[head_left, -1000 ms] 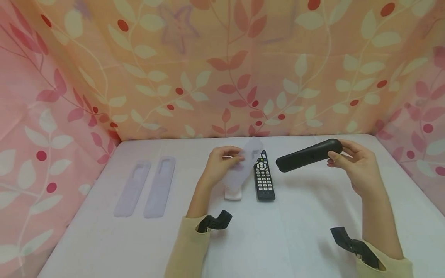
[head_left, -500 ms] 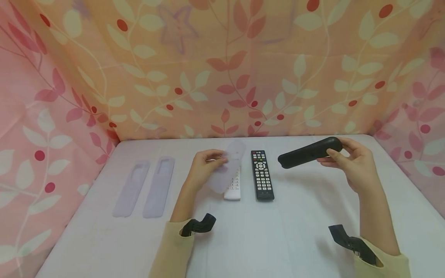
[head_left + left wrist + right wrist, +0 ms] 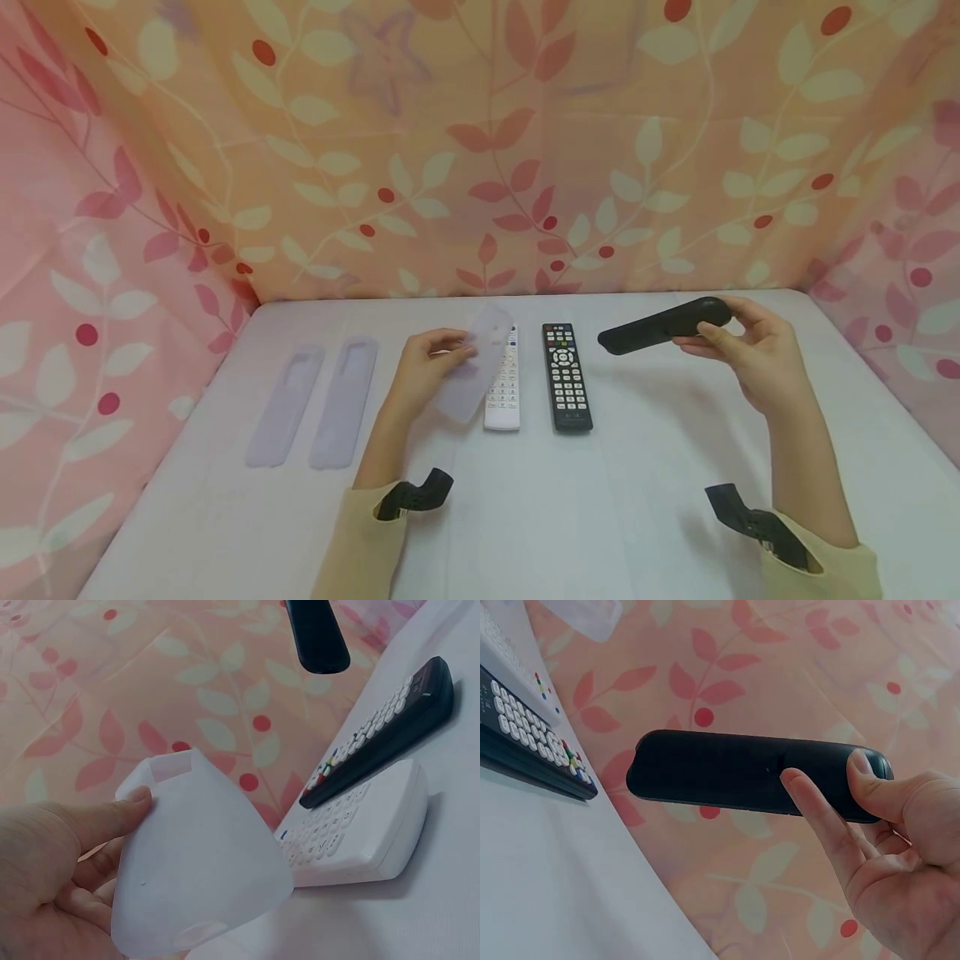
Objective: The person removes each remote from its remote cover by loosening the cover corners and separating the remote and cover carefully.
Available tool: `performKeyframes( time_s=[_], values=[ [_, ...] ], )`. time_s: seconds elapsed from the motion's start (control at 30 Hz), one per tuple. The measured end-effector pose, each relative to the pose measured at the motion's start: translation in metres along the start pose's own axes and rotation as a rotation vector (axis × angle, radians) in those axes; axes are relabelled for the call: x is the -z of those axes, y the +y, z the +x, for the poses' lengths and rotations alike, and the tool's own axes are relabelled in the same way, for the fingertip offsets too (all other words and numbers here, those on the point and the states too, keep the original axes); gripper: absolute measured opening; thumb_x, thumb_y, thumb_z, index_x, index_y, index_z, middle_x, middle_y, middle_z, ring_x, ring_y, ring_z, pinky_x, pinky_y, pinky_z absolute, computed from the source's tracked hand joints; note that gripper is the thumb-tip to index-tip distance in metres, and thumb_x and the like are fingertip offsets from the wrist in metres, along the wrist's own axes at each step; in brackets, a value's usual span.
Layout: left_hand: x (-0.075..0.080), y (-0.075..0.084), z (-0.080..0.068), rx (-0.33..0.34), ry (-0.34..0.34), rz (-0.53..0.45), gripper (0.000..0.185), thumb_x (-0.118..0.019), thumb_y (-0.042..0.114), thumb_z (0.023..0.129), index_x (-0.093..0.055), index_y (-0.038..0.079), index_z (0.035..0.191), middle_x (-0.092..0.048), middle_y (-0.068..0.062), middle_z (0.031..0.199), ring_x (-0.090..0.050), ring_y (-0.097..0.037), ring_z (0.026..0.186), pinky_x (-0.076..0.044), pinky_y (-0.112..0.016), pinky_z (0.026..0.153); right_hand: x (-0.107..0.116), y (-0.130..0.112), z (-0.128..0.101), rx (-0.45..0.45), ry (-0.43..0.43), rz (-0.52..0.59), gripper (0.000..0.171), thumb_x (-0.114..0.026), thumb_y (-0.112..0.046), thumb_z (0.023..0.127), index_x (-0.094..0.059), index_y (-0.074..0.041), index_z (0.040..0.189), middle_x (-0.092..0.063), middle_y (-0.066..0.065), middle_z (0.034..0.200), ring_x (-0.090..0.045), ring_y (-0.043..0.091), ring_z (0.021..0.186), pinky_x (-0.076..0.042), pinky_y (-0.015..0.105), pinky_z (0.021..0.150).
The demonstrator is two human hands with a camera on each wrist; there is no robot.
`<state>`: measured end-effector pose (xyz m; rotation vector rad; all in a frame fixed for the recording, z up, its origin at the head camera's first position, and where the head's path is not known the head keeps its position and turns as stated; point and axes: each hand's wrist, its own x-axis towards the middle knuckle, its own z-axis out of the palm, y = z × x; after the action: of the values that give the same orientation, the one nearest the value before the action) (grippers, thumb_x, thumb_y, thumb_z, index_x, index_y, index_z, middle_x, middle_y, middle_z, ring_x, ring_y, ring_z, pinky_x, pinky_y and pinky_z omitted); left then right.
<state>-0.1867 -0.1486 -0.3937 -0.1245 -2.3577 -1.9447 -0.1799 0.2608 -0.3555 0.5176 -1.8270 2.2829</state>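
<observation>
**Sleeve in one hand, black remote in the other**

Nearest to me are my two sleeves and the black wrist mounts, then bare white table (image 3: 585, 517). A bit further out, my left hand (image 3: 420, 375) pinches a translucent silicone sleeve (image 3: 474, 362) by its upper edge, thumb on one side and fingers behind, so it hangs slanted just left of the white remote (image 3: 503, 392). The keypad remote (image 3: 566, 379) lies flat right beside that one, buttons up. My right hand (image 3: 750, 350) grips the far-right end of the plain black remote (image 3: 663, 325), held up off the table and pointing left toward the sleeve.

My take on doing this well: keep the sleeve's open mouth spread and facing the black remote, line up the two long axes, and hold the remote by its tail so the front end stays free to go in. Floppy silicone probably folds on itself, so a two-sided pinch seems best.

Further left, two more sleeves (image 3: 311, 404) lie side by side, well apart from everything else.

Hard to tell: the sleeve's lower end covers part of the white remote, and I can't make out which end of the sleeve is open. The black remote shows only its smooth back, so its buttons are hidden. The wrist views crop both remotes on the table.
</observation>
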Motion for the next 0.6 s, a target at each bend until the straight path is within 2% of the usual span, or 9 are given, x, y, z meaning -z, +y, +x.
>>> performKeyframes(
  time_s=[0.23,0.37,0.6],
  values=[
    [0.007,-0.006,-0.003,0.037,0.023,-0.001,0.028,-0.077,0.000,0.092,-0.074,-0.006,0.120,-0.078,-0.009,0.099,-0.069,-0.002,0.084,-0.055,-0.017,0.078,-0.005,0.002,0.000,0.024,-0.054,0.044,0.035,-0.054,0.026,0.095,-0.070,0.008,0.121,-0.069,0.010,0.108,-0.081,0.024,0.082,-0.063,0.034,0.079],
    [0.013,-0.008,-0.005,0.066,0.051,-0.013,0.029,-0.076,-0.001,0.093,-0.073,-0.007,0.122,-0.078,-0.009,0.100,-0.069,-0.001,0.082,-0.055,-0.016,0.078,-0.007,0.003,0.000,0.006,-0.069,0.040,0.034,-0.057,0.026,0.094,-0.069,0.011,0.122,-0.072,0.010,0.106,-0.081,0.023,0.085,-0.062,0.033,0.081],
    [0.022,-0.011,-0.005,0.085,0.075,-0.018,0.030,-0.076,-0.001,0.093,-0.071,-0.010,0.121,-0.078,-0.007,0.097,-0.068,0.000,0.079,-0.052,-0.015,0.075,-0.008,0.005,0.000,-0.035,-0.079,-0.020,0.035,-0.062,0.025,0.091,-0.074,0.005,0.117,-0.071,0.008,0.104,-0.080,0.019,0.090,-0.062,0.029,0.084]
  ],
)
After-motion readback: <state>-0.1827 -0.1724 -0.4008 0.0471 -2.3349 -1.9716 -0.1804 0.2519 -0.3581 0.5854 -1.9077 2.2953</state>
